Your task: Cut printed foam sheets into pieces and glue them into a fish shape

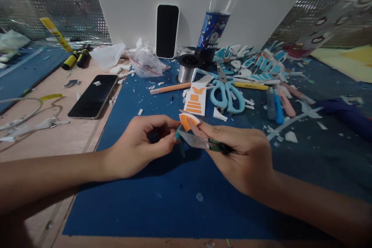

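Left hand: the left hand point(136, 145) comes in over the mat's left edge; its thumb and forefinger are pinched on a small teal piece point(177, 135).
Right hand: the right hand point(247, 159) reaches in from the right, fingers closed round the dark handle of a knife point(194, 140), the blade pointing left towards the teal piece.
Orange-and-white piece: this small piece point(186, 123) is up between the hands, above the middle of the blue mat point(145, 213), well in from the near edge. The right fingertips are at it; whether the left ones touch it too, I cannot tell.
Piece, handling: probably very light, thin and a bit stiff, easy to crease or nick; best taken lightly by its side edges, off the orange face.
Teal piece, handling: looks tiny and light, so apt to slip or twist; a pinch at the end away from the blade seems safest.
Knife, handling: light and rigid, likely sharp; the handle is the place to hold it, with fingertips clear of the edge.
Beyond the hands: a white card point(202, 106) with orange shapes, and beside it blue-handled scissors point(231, 99); farther off, a spool point(187, 73) near a bottle point(213, 31).
Left edge of mat: a dark phone point(94, 97) lies flat on the table point(66, 139), near the far-left corner.
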The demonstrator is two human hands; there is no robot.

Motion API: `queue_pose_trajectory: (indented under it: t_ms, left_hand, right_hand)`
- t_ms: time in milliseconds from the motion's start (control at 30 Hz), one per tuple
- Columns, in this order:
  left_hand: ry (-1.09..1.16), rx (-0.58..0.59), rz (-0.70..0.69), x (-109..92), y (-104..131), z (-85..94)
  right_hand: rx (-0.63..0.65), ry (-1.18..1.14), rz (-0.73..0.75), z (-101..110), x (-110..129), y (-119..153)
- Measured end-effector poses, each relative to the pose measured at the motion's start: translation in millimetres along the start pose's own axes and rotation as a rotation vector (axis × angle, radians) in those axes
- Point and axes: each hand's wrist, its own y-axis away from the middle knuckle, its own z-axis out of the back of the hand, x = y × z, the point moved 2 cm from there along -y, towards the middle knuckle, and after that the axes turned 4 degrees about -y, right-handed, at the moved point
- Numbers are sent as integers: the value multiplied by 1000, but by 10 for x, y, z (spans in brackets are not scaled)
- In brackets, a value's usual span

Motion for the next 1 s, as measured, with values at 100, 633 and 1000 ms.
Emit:
queue_pose_trajectory:
  t_ms: [100,633,1000]
  left_hand:
    - [25,-17,17,3,-5,1]
    - [-213,-185,-108,79,-1,107]
    - [-689,-373,-604,90,-28,10]
  right_hand:
    - [-11,5,-11,-2,-6,3]
    - [117,-391,-515,-14,-80,-29]
    - [228,-692,-703,-100,-174,-31]
